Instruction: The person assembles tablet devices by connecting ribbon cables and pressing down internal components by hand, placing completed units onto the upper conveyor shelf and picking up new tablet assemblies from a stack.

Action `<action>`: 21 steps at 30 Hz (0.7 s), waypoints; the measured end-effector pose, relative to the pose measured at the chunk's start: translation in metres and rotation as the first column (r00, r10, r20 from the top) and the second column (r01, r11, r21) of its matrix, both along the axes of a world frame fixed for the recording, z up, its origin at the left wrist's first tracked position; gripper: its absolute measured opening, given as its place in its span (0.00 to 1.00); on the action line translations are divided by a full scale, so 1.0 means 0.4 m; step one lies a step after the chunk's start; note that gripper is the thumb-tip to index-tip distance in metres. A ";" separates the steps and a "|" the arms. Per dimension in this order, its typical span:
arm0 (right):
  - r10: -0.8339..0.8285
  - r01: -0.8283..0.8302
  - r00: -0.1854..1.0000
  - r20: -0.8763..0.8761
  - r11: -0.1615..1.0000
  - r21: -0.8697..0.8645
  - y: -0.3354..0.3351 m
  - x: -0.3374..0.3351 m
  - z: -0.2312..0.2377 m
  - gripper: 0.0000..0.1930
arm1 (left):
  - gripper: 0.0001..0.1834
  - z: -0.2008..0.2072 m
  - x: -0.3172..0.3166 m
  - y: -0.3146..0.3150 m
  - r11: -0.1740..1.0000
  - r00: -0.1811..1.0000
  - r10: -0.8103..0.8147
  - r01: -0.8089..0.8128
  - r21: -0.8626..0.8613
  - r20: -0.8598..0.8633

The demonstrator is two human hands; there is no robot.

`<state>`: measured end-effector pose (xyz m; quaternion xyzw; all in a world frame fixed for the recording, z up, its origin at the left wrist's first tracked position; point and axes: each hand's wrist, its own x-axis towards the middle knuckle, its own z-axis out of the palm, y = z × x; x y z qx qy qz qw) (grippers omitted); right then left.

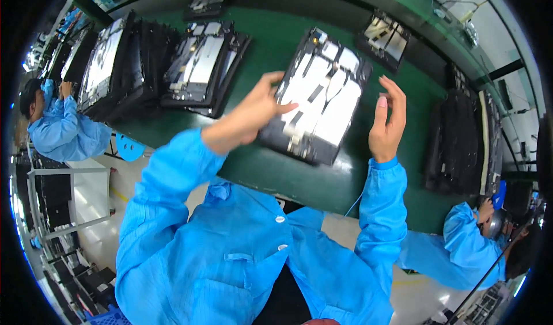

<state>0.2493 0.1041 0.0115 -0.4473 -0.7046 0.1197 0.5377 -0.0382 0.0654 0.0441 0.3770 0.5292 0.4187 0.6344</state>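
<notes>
One flat device [322, 103] is gripped at its left edge by the left hand [259, 107]. The right hand [389, 122] is poised empty, half-curled. Exposed cables [329, 89] are best left unpressed.

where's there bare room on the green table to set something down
The green table is bare between the right hand and the dark stack at far right, between the held panel and the near edge, and in a strip beyond the left hand, from that panel to the left stacks. Crowded: the left end, packed with stacks.
</notes>
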 end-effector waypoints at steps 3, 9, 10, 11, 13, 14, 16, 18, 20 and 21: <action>0.245 -0.207 0.964 0.108 0.937 -0.280 -0.041 -0.033 0.008 0.15 | 0.38 -0.110 -0.030 -0.216 0.996 0.993 -0.094 0.095 0.000 0.072; 0.437 -0.376 0.854 0.282 0.894 -0.245 -0.084 -0.106 -0.010 0.09 | 0.19 -0.062 -0.084 -0.303 0.901 0.781 -0.433 0.389 -0.191 -0.450; 0.469 -0.398 0.828 0.308 0.878 -0.266 -0.084 -0.114 -0.006 0.09 | 0.29 -0.067 -0.086 -0.287 0.942 0.823 -0.315 0.332 -0.049 -0.472; 0.475 -0.402 0.823 0.310 0.874 -0.272 -0.087 -0.121 -0.008 0.09 | 0.27 -0.055 -0.093 -0.261 0.945 0.832 -0.326 0.293 -0.143 -0.449; 0.566 -0.480 0.759 0.321 0.820 -0.313 -0.102 -0.135 -0.009 0.10 | 0.24 -0.069 -0.109 -0.228 0.954 0.834 -0.274 0.298 -0.027 -0.479; 0.583 -0.490 0.754 0.303 0.806 -0.330 -0.107 -0.142 -0.002 0.09 | 0.24 -0.080 -0.116 -0.215 0.957 0.839 -0.269 0.289 -0.030 -0.473; 0.589 -0.486 0.740 0.325 0.802 -0.346 -0.107 -0.141 0.000 0.08 | 0.19 -0.099 -0.123 -0.192 0.919 0.810 -0.271 0.378 0.109 -0.520; 0.593 -0.481 0.727 0.346 0.800 -0.360 -0.108 -0.143 -0.004 0.08 | 0.17 -0.077 -0.127 -0.174 0.929 0.840 -0.334 0.371 0.001 -0.428; 0.584 -0.469 0.733 0.350 0.806 -0.362 -0.110 -0.150 -0.012 0.08 | 0.15 -0.074 -0.140 -0.159 0.899 0.840 -0.437 0.420 -0.124 -0.323; 0.587 -0.471 0.729 0.350 0.803 -0.366 -0.112 -0.154 -0.012 0.08 | 0.15 -0.075 -0.142 -0.151 0.900 0.842 -0.435 0.417 -0.125 -0.319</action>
